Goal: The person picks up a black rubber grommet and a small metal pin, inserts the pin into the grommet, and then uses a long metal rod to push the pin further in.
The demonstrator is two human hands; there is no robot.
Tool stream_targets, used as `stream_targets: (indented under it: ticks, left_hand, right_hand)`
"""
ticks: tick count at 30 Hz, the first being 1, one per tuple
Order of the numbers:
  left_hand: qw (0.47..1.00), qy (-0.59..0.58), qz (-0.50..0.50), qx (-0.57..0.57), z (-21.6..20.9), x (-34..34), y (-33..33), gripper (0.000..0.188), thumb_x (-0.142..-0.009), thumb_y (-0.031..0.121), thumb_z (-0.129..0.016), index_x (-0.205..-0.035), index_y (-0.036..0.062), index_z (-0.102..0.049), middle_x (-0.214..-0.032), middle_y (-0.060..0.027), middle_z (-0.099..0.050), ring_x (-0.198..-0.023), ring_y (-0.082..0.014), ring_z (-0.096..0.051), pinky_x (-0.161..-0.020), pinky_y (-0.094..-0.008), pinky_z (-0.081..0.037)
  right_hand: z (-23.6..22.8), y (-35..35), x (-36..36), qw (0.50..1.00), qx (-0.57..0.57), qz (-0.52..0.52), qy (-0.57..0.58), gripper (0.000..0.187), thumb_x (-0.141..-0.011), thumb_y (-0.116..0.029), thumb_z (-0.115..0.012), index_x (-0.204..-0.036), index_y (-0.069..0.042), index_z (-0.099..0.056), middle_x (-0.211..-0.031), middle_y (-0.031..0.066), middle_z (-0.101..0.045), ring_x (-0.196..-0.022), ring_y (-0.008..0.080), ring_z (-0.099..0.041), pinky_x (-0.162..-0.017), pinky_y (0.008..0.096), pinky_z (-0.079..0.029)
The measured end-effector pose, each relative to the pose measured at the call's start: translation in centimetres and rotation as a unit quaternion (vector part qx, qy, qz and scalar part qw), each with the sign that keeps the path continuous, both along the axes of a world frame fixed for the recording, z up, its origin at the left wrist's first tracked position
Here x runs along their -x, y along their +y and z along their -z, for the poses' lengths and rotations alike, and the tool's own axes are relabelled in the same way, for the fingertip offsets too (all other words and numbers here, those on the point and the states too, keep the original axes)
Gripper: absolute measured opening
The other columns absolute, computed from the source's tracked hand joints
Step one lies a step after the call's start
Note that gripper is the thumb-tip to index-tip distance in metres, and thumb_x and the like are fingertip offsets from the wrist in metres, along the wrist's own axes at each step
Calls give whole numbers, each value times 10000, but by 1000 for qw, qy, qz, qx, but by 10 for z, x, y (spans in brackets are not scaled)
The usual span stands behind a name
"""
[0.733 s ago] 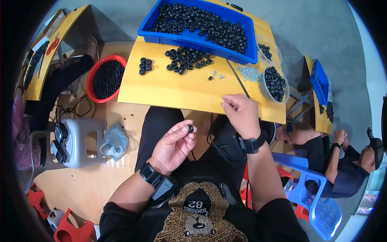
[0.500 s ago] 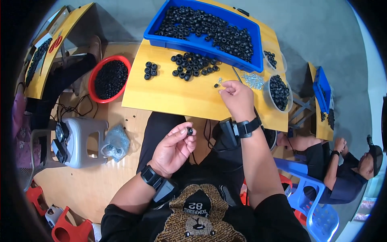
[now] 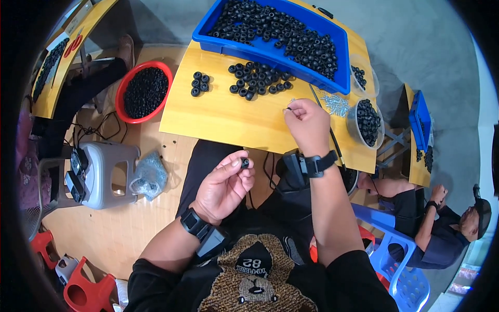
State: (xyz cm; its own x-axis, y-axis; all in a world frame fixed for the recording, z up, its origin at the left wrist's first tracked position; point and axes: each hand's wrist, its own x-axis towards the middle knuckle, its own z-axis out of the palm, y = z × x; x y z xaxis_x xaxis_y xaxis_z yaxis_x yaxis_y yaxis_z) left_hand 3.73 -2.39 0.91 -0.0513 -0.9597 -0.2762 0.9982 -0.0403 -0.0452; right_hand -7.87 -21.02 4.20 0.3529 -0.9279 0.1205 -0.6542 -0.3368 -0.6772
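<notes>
We see the change in the right hand (image 3: pixel 309 125): it has moved from above the near edge of the yellow wooden tabletop (image 3: pixel 223 122) farther in, and its fingertips now meet a tiny dark piece (image 3: pixel 289 108) lying there a moment ago in plain sight. Thumb and forefinger look drawn close, yet we cannot tell whether this grip has pinched the piece or only touches it. For the work, we judge the reach is over and the pick-up has begun or is about to be settled. Our left hand (image 3: pixel 223 190) has stayed nearer, before the tabletop, its grip clamped between thumb and fingertips on a small black round hollow piece (image 3: pixel 245 163), open end showing. Beyond the right hand, to its right, sits a loose pile of small silvery bits (image 3: pixel 336 104), with a round clear plastic tub (image 3: pixel 353 125) of black pieces beside it. A loose cluster of black hollow pieces (image 3: pixel 253 83) lies farther left, just on the near side of the blue rectangular plastic tray (image 3: pixel 221 48).
</notes>
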Motion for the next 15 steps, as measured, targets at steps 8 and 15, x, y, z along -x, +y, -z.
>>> stream_targets:
  ticks: [8, 15]
  left_hand:
    - [999, -14, 35, 17, -3, 9, 5, 220, -922, 104, -542, -1132, 42, -544, -987, -88, -560, -830, -137, -532, -766, -257, -475]
    - [997, -31, 66, 23, -11, 30, 8, 234, -930, 91, -527, -1158, 44, -547, -1003, -92, -569, -849, -141, -544, -788, -261, -478]
  right_hand:
    - [-38, 58, 51, 912, -293, -62, -279, 92, -830, 42, -605, -918, 23, -590, -834, 62, -647, -718, 96, -621, -656, 212, -494]
    - [-40, 96, 82, 963, -140, -155, -169, 262, -804, 32, -637, -1061, -7, -666, -936, 70, -630, -795, 109, -593, -701, 212, -460]
